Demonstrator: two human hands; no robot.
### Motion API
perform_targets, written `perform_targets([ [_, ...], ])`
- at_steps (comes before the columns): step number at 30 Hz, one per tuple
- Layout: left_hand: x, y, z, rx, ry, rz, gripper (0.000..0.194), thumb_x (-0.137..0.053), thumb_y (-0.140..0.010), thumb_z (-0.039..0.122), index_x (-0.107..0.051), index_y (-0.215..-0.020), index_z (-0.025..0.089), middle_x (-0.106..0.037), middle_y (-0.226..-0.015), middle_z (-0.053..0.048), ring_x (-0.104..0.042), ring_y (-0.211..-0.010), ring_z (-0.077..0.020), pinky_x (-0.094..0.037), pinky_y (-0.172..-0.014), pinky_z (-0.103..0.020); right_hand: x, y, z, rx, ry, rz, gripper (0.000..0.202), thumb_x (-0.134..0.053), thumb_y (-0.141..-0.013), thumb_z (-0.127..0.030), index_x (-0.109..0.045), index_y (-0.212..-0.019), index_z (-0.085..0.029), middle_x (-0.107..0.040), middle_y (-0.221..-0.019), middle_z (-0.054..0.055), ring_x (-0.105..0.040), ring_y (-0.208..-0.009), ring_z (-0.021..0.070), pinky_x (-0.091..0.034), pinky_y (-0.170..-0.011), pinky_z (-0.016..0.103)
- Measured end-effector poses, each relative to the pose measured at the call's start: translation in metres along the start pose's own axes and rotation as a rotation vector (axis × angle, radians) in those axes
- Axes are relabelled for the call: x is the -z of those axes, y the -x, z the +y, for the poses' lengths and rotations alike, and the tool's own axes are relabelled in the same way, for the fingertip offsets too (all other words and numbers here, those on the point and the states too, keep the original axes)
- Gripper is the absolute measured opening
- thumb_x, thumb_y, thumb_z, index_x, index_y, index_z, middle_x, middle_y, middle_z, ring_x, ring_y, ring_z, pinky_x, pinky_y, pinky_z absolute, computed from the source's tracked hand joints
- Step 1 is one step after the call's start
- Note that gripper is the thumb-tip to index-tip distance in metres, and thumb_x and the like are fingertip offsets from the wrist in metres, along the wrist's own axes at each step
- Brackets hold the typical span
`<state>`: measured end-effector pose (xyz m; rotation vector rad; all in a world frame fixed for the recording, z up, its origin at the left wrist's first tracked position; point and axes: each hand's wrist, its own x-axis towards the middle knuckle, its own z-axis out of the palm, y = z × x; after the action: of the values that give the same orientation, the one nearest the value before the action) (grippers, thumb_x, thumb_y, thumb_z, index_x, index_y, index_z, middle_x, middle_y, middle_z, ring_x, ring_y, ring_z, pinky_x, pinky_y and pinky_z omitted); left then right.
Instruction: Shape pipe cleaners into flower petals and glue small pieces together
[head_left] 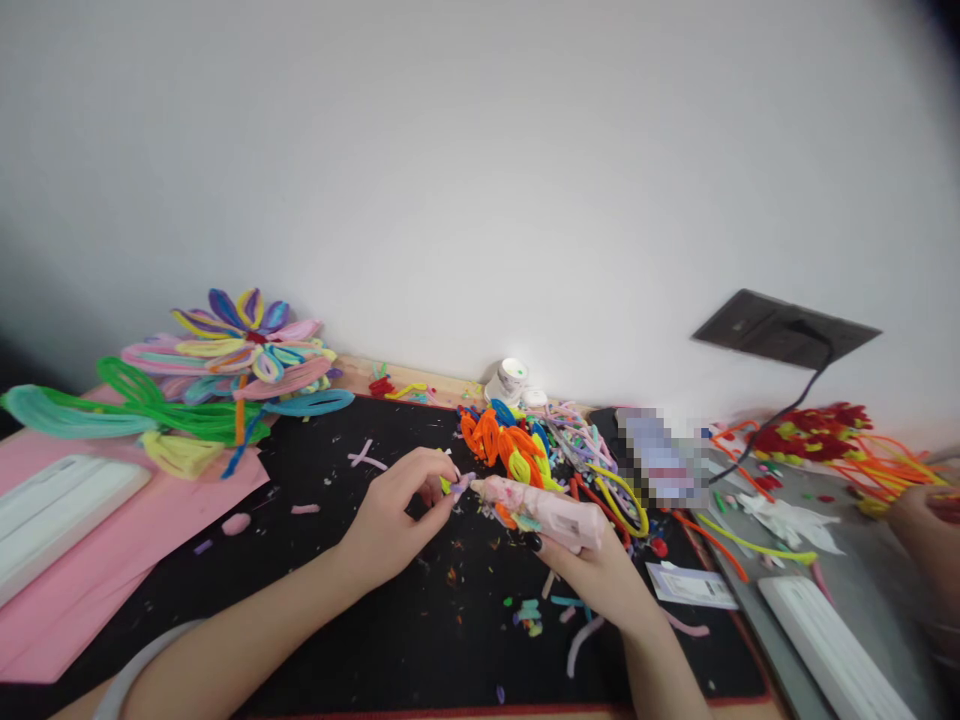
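My right hand [592,570] is closed round a pale pink glue gun [551,508], its nozzle pointing left. The nozzle tip meets, or nearly meets, a small purple-and-yellow pipe cleaner piece [459,485]. That piece is pinched between the fingertips of my left hand [401,510]; its exact shape is partly hidden. Both hands are above a black mat [420,640]. Just behind the glue gun lies a heap of looped orange, yellow and blue pipe cleaners [506,445]. A lilac pipe cleaner cross [367,457] rests on the mat left of my left hand.
A large multicoloured pipe cleaner flower [247,350] and pink sheets [180,540] are at left. Near the wall stands a small white cup [513,374]. A phone [660,450], a black cable [780,425] and another person's hand [919,520] are at right.
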<state>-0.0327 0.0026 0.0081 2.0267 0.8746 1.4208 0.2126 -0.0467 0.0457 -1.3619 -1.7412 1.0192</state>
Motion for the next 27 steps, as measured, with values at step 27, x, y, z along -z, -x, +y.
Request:
perform_targets([
  [27,-0.0012,0.0008,-0.0005,0.259,0.206,0.008,0.009,-0.064,-0.086,0.013,-0.065,-0.091,0.02,-0.067,-0.092,-0.002,-0.063,-0.071,-0.0127,-0.052,-0.063,-0.023,0.004,-0.0025,0.0043,0.054,0.108,0.15,0.009,-0.064,-0.081,-0.024,-0.062,-0.074,-0.02,-0.058,-0.065,-0.002,-0.049,-0.058,0.0149,-0.042,-0.054,0.025],
])
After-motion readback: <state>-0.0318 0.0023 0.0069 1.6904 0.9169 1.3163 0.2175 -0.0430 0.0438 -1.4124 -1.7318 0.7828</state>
